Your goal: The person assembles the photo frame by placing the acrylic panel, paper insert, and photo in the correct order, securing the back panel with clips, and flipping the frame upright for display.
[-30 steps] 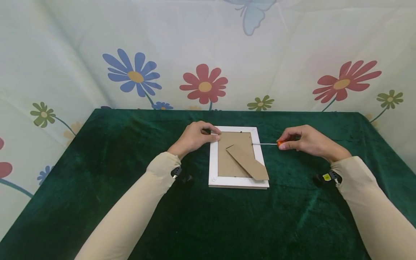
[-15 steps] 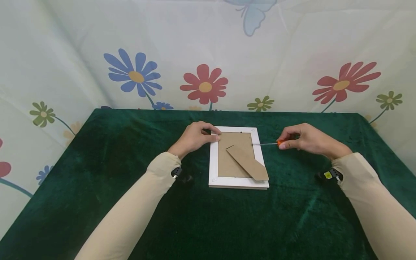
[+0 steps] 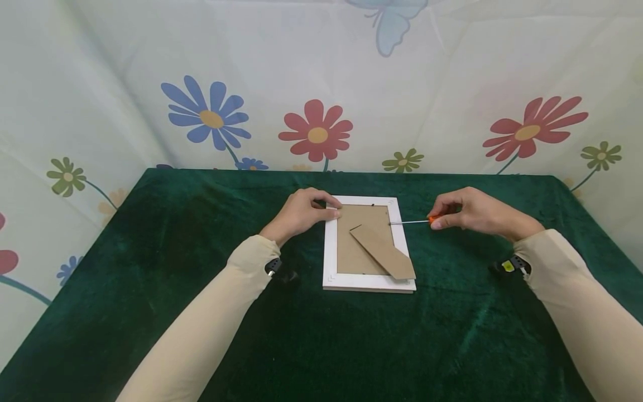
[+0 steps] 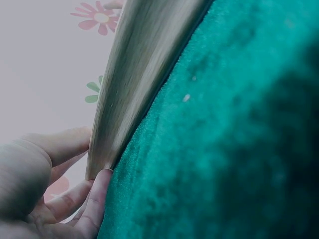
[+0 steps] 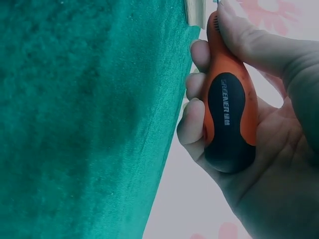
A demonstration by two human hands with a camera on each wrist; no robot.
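Observation:
A white picture frame (image 3: 330, 245) lies back side up, with a brown backing board (image 3: 346, 254) and a slanted brown stand leg (image 3: 384, 254) on it. My left hand (image 3: 300, 211) grips the frame's far left corner, thumb on the top face. In the left wrist view, fingers (image 4: 92, 209) curl against the corner below the wooden side. My right hand (image 3: 474, 213) holds a screwdriver (image 5: 232, 114) by its orange and black handle. The thin metal shaft (image 3: 414, 222) reaches left over the frame's right border, its tip at the backing's right edge near a small dark tab.
Dark green cloth (image 3: 372, 340) covers the table. Behind its far edge hangs a pale curtain (image 3: 442, 84) printed with flowers. Black straps with small devices sit at both wrists, the right one with a yellow mark (image 3: 508, 266).
My right hand has risen slightly, tilting the screwdriver's handle end a little upward while its tip stays at the same spot. The left hand and the picture frame have not moved.

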